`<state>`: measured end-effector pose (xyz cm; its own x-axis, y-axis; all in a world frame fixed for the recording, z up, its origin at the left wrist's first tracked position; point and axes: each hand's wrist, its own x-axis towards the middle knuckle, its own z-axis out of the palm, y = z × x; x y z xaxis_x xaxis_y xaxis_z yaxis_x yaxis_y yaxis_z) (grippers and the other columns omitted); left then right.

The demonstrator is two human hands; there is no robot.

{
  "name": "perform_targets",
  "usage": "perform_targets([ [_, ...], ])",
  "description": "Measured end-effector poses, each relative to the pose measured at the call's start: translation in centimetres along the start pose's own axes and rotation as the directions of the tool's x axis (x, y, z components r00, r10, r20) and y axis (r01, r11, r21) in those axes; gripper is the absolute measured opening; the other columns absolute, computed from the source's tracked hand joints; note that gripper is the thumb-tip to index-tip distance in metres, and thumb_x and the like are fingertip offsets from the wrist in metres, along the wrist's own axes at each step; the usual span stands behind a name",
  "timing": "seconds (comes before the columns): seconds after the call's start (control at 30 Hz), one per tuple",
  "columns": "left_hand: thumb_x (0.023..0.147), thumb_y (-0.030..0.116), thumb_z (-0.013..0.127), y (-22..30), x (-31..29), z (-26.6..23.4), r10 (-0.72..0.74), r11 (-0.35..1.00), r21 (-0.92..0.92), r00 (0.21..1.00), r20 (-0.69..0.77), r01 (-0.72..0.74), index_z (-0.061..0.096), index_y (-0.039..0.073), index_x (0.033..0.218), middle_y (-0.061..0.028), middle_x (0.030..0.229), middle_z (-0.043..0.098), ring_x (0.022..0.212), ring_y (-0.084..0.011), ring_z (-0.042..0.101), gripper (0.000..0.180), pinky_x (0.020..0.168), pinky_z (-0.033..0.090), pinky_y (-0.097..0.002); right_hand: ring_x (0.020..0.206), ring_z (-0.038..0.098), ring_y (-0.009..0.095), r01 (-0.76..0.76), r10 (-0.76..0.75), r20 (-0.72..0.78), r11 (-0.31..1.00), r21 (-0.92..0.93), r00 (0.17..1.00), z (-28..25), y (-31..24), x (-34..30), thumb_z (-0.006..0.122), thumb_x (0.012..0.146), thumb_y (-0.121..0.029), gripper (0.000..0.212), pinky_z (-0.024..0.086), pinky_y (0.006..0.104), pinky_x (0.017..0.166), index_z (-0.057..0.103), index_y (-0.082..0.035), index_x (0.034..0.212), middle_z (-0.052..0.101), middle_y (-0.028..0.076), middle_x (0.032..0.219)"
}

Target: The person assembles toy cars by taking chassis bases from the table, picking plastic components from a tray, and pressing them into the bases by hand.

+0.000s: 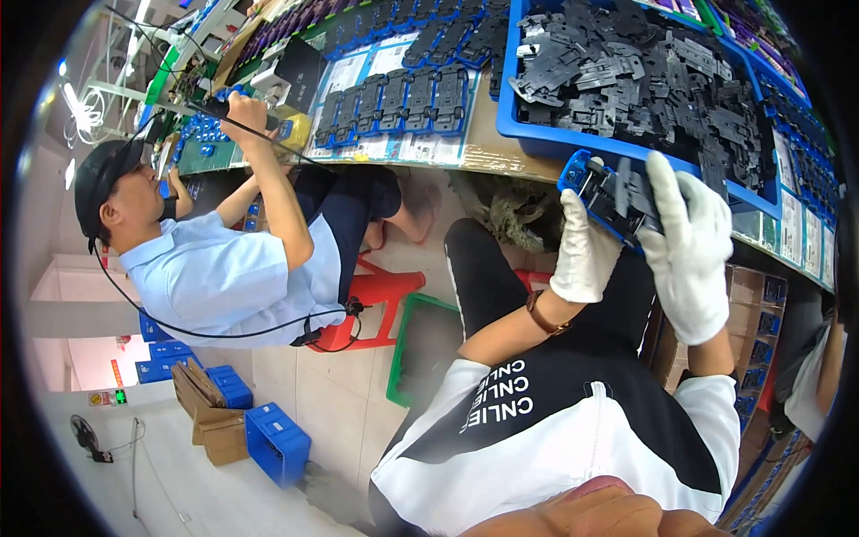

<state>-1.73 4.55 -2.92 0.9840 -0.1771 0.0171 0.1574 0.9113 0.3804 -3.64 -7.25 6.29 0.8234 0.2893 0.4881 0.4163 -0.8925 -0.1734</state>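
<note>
My left hand [586, 255], in a white glove, grips a blue-edged black plastic assembly [601, 190] with a thin metal rod showing at one end. My right hand [691, 246], gloved too, has its fingers closed on a black plastic plate [633, 190] lying over that assembly. Whether the plate is seated in it or only resting there, I cannot tell. Both hands are just in front of the bench edge, below a blue bin [586, 143] heaped with black plastic plates [635, 72].
Rows of blue-and-black assemblies [394, 103] stand on the bench left of the bin; more [801, 170] sit at its right. A co-worker [215, 259] in a light blue shirt sits at the left on a red stool [380, 295]. A green-rimmed crate [403, 345] is on the floor.
</note>
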Motion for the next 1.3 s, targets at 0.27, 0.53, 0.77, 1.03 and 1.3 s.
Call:
perform_targets([
  [0.27, 0.087, 0.067, 0.046, -1.5, 2.2, -1.8, 0.104, 0.993, 0.054, 0.995, -0.005, -0.103, 0.027, 0.010, 0.146, -0.0092, 0.143, 0.038, 0.131, -0.0236, 0.038, 0.085, 0.112, 0.030, -0.0398, 0.094, 0.055, 0.030, 0.108, -0.108, -0.006, 0.994, 0.007, 0.994, 5.5, 1.6, 2.3, 0.068, 0.077, -0.015, 0.064, 0.041, 0.0407, 0.087, 0.047, -0.012, 0.137, 0.056, 0.012, 0.105],
  [0.53, 0.083, 0.062, 0.057, -2.1, 0.8, -1.0, 0.014, 0.989, -0.144, 1.000, -0.019, -0.017, 0.035, 0.010, 0.140, -0.0049, 0.133, 0.047, 0.123, -0.0214, 0.046, 0.080, 0.104, 0.040, -0.0395, 0.098, 0.055, 0.027, 0.048, -0.044, 0.029, 0.989, -0.138, 0.999, 3.8, -0.7, 0.7, 0.065, 0.080, -0.021, 0.057, 0.040, 0.0405, 0.087, 0.050, -0.012, 0.135, 0.057, 0.011, 0.107],
  [0.77, 0.093, 0.025, 0.060, -2.2, 1.9, -1.9, 0.002, 1.000, 0.025, 0.981, -0.192, 0.003, 0.058, 0.009, 0.117, -0.0042, 0.113, 0.060, 0.107, -0.0166, 0.056, 0.029, 0.096, 0.045, -0.0333, 0.085, 0.056, 0.024, 0.085, -0.068, 0.169, 0.991, -0.098, 0.983, 4.4, 1.1, 0.2, 0.065, 0.081, -0.023, 0.051, 0.043, 0.0353, 0.074, 0.053, -0.007, 0.128, 0.058, 0.008, 0.097],
  [1.03, 0.091, 0.014, 0.061, -2.4, 2.5, -3.7, 0.029, 0.992, 0.129, 0.981, -0.190, -0.004, 0.056, 0.006, 0.113, -0.0011, 0.104, 0.060, 0.094, -0.0116, 0.058, 0.024, 0.085, 0.049, -0.0285, 0.093, 0.063, 0.023, 0.131, -0.137, -0.073, 0.988, -0.084, 0.988, 5.8, 1.7, -0.5, 0.071, 0.075, -0.019, 0.036, 0.048, 0.0361, 0.084, 0.062, -0.010, 0.109, 0.064, 0.006, 0.103],
  [1.3, 0.086, 0.025, 0.063, 0.3, 1.3, -4.9, 0.049, 0.997, 0.066, 0.960, -0.277, -0.031, 0.060, 0.008, 0.109, -0.0049, 0.106, 0.063, 0.101, -0.0194, 0.059, 0.028, 0.095, 0.046, -0.0385, 0.109, 0.059, 0.031, -0.065, 0.097, -0.047, 0.889, 0.453, 0.994, 5.0, 2.0, -1.6, 0.076, 0.067, -0.006, 0.057, 0.048, 0.0360, 0.093, 0.060, -0.006, 0.121, 0.059, 0.015, 0.122],
])
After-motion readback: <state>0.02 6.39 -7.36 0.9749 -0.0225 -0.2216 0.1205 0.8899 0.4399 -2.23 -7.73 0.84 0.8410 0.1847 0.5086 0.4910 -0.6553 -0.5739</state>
